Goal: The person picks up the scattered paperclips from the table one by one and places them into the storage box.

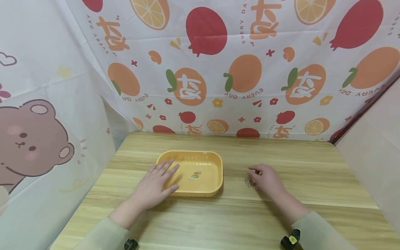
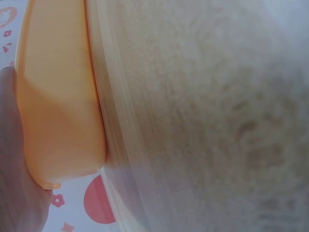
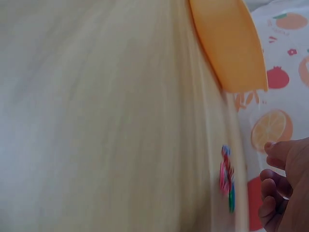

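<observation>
In the head view, a shallow yellow tray [image 1: 215,191] sits on the wood-grain table. Several paper clips [image 1: 195,175] in white, red and green lie on its floor. My left hand [image 1: 153,187] rests over the tray's left rim with straight, spread fingers. To the right of the tray, my right hand [image 1: 267,180] is low over a small pile of coloured paper clips [image 1: 251,183]. Its fingers are bent, thumb and forefinger close together; I cannot tell whether a clip is between them. In the right wrist view, that hand hovers beside the pile [image 3: 225,174].
The wooden table [image 1: 200,218] runs back to a fruit-print cloth [image 1: 215,76]. Another cloth with a bear print [image 1: 34,139] hangs at the left, and a pale panel [image 1: 372,146] stands at the right. Dark straps circle both wrists.
</observation>
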The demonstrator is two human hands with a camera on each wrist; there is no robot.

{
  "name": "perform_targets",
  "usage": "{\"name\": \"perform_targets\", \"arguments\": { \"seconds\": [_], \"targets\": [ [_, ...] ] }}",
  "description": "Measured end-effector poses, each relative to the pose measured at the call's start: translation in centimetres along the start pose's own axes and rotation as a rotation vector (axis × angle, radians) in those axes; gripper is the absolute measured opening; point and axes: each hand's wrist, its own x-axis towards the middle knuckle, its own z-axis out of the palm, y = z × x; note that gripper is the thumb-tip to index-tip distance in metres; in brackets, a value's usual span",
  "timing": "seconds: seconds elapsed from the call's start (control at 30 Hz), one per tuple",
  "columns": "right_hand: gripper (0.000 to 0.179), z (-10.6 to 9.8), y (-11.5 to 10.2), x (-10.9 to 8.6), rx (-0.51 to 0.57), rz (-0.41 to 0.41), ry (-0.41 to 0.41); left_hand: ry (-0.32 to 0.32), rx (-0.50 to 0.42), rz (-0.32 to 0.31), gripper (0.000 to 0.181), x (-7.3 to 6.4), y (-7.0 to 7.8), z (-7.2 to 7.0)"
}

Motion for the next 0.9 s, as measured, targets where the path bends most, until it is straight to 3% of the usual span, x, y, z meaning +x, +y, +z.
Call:
{"name": "perform_targets", "arguments": {
  "seconds": [0.2, 0.43, 0.67, 0.9],
  "targets": [
    [0.029, -0.6, 2.2, -0.9, -0.067, -0.026, 0.021, 0.027, 0.006, 0.015, 0.072, 0.0, 0.1, -0.1],
    [0.028, -1.1, 3.9, -1.6, -0.112, -0.069, 0.073, 0.015, 0.006, 0.009, 0.072, -0.1, 0.1, -0.2],
    [0.020, -1.4, 4.6, -2.0, -0.120, -0.120, 0.090, 0.037, 0.008, 0.017, 0.072, 0.0, 0.1, 0.0],
    [0.014, -1.2, 4.7, -2.2, -0.147, -0.115, 0.068, 0.031, 0.008, 0.012, 0.072, 0.0, 0.0, 0.1]
  ]
}}
